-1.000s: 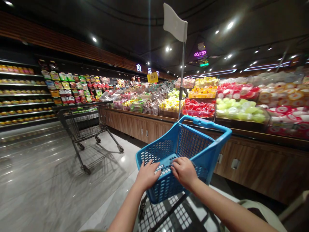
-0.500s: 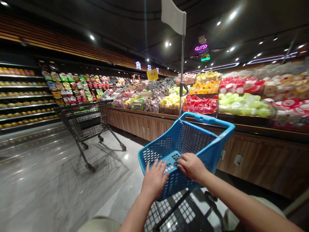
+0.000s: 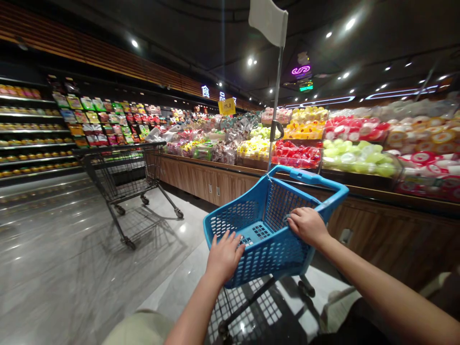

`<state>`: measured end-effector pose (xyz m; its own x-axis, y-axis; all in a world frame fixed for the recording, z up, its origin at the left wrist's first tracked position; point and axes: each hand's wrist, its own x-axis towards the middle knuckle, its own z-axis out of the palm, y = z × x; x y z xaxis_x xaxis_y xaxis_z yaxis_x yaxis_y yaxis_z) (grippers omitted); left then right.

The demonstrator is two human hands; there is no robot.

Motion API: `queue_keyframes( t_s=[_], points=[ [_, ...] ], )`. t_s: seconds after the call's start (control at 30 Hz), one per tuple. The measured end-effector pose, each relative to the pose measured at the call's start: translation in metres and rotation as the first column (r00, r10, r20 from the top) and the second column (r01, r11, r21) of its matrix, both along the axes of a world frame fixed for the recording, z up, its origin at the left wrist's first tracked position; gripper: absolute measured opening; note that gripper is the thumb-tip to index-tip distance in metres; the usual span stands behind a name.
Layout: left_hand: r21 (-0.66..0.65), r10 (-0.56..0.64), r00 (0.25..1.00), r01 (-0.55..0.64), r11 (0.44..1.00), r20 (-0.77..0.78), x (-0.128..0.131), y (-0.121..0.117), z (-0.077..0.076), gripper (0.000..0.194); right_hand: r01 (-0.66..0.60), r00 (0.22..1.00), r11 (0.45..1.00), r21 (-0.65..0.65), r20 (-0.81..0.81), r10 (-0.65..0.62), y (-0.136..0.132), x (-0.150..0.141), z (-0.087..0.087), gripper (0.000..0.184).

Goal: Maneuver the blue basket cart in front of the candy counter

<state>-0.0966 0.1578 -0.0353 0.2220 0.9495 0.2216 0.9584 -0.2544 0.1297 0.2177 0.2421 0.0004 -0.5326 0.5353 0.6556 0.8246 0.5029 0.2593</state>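
A blue plastic shopping cart (image 3: 271, 254) with perforated basket walls stands at an angle in front of me. My left hand (image 3: 224, 256) lies on the basket's near rim toward the left end, its fingers stretched out over the edge. Farther right along the same side, my right hand (image 3: 307, 225) is closed at the rim, fingers curled. A bit of something grey-blue (image 3: 287, 218) peeks out at its fingertips, too small to name. The basket floor shows bare plastic grid. A pole with a white flag (image 3: 268, 21) rises from the cart's far side.
Left of the blue cart stands a black wire shopping cart (image 3: 127, 172). Behind, a wood-panelled counter (image 3: 190, 177) carries piles of colourful packaged goods (image 3: 362, 158). Stocked shelves (image 3: 32, 127) line the left wall. The floor (image 3: 72, 258) is shiny grey tile.
My right hand has moved right and slightly up along the cart's side, toward the handle end. My left hand stays on the rim, shifted slightly left in view. The view has shifted slightly.
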Motion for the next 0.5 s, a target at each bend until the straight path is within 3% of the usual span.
queue_keyframes(
  t_s=[0.17,0.3,0.4,0.5],
  points=[
    [0.079,0.123,0.992,-0.12,0.99,-0.037,-0.008,0.013,0.003,0.053,-0.012,0.995,1.0,-0.004,-0.101,0.011,-0.015,-0.051,-0.013,0.023],
    [0.077,0.134,0.991,-0.131,0.988,-0.03,-0.01,0.022,0.006,0.055,-0.028,0.992,1.0,0.012,-0.121,0.029,-0.019,-0.082,-0.019,0.02],
    [0.019,0.115,0.993,-0.114,0.993,-0.018,-0.019,0.028,0.007,0.053,-0.069,0.997,0.998,0.008,-0.046,0.07,-0.019,-0.087,-0.018,0.022],
    [-0.007,0.114,0.993,-0.114,0.993,-0.011,-0.031,0.03,0.005,0.052,-0.099,0.994,0.995,-0.015,0.039,0.1,-0.018,-0.074,-0.012,0.023]
  ],
)
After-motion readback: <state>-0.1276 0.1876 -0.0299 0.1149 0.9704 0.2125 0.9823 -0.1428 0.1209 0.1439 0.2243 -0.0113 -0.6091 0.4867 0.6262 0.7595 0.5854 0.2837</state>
